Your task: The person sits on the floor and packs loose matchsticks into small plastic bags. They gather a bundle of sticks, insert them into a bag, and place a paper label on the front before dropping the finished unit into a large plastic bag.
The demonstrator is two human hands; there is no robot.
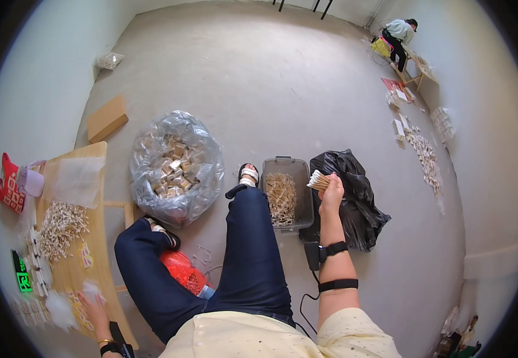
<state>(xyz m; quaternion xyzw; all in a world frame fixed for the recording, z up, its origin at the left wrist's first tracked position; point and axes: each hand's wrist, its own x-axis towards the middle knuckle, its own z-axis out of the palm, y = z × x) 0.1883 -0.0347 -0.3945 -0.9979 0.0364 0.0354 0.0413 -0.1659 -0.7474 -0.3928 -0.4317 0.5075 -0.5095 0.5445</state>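
My right hand (pixel 332 194) is closed around a bundle of cotton swabs (pixel 318 180), their white tips pointing left. It is raised over the gap between a grey plastic bin (pixel 305 222) and a black plastic bag (pixel 360 206). Loose cotton swabs (pixel 281 200) fill much of the bin. At the lower left, my left hand (pixel 96 315) rests on the wooden table (pixel 101 262), fingers stretched out and apart. Its fingertips are at a small translucent plastic bag (pixel 93 290); whether they touch it I cannot tell. Farther up the table lies a heap of swabs (pixel 62 230).
A large clear bag (pixel 151 206) of small packs stands left of my feet. Near my legs sits a red bag (pixel 182 271). A cardboard box (pixel 107 119) lies beyond the table. Far right, a person (pixel 401 36) bends over another table, near scattered white packs (pixel 424 158).
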